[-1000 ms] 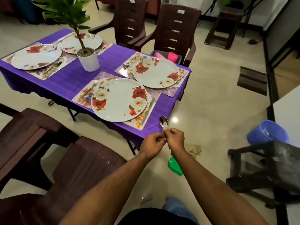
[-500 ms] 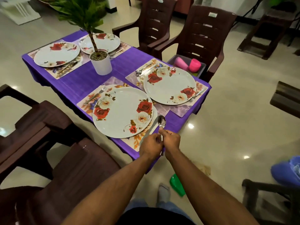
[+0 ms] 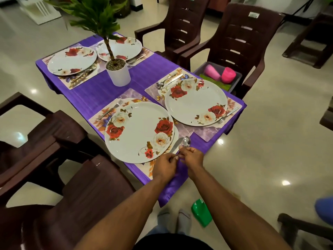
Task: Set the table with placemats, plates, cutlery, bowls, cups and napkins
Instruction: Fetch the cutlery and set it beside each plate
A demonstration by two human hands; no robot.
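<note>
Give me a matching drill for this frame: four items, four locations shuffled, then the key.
Items:
1. spoon
2. pink cups
3. potted plant
4. fork

Locations:
A. middle of the purple tablecloth, between the place settings
B. on the placemat, left of the nearest plate
C. pinched in the right hand, over the table edge right of the nearest plate
D. in the grey bin on the chair seat

Pairs: 1-C, 2-D, 3-A, 4-B
</note>
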